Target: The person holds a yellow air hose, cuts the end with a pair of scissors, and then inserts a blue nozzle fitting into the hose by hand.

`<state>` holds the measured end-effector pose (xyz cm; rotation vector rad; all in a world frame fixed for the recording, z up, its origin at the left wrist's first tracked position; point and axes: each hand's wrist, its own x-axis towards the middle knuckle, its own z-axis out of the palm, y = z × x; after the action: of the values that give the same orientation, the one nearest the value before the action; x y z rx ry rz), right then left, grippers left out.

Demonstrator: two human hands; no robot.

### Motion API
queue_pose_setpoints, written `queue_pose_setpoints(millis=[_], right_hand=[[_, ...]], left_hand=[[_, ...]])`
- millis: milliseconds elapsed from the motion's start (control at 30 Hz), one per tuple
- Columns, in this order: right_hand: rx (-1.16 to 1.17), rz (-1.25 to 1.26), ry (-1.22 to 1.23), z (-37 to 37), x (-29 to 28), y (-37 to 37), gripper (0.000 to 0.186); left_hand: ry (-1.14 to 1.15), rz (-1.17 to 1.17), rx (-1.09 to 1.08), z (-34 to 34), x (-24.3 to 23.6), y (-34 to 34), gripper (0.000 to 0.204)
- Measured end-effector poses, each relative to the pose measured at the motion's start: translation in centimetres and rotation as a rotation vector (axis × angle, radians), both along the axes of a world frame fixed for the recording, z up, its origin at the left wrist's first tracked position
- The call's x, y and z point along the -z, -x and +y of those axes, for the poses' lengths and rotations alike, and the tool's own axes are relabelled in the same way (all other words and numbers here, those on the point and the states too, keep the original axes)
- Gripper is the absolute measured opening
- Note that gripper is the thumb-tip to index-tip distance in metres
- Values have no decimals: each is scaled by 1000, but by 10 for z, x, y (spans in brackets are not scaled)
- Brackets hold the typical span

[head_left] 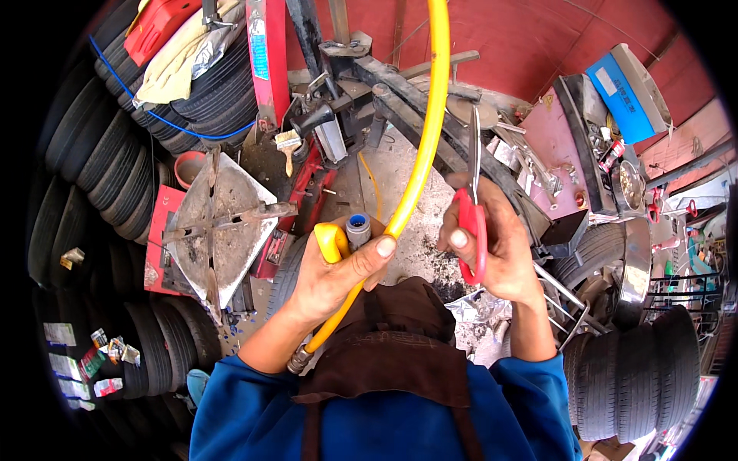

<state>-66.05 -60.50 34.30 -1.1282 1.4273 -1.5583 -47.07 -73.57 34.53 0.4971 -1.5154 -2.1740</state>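
Head view: the left hand is clamped on a glossy yellow flexible hose and a grey metal coupling with a blue inner ring, thumb pressed across the hose. The hose rises past the fingers to the top edge; lower down it runs beside the left forearm to a metal fitting. Just to the right, the right hand is closed around red-handled steel scissors, blades upward, apart from the hose. Below both hands hangs a dark brown cloth apron. Farther out are a square grey plate bearing crossed metal bars, a wooden-handled paintbrush, stacked black rubber tyres at left and a blue cardboard box at upper right.
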Motion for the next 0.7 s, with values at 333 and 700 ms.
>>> queue_pose_setpoints(millis=[333,700], right_hand=[[-288,453,-337,36,-36,30,96],[-321,498,-295,39,-35,25,85]], left_hand=[[220,-198,114,0,-11,0,25],[540,-274,76,7,-16,2,24]])
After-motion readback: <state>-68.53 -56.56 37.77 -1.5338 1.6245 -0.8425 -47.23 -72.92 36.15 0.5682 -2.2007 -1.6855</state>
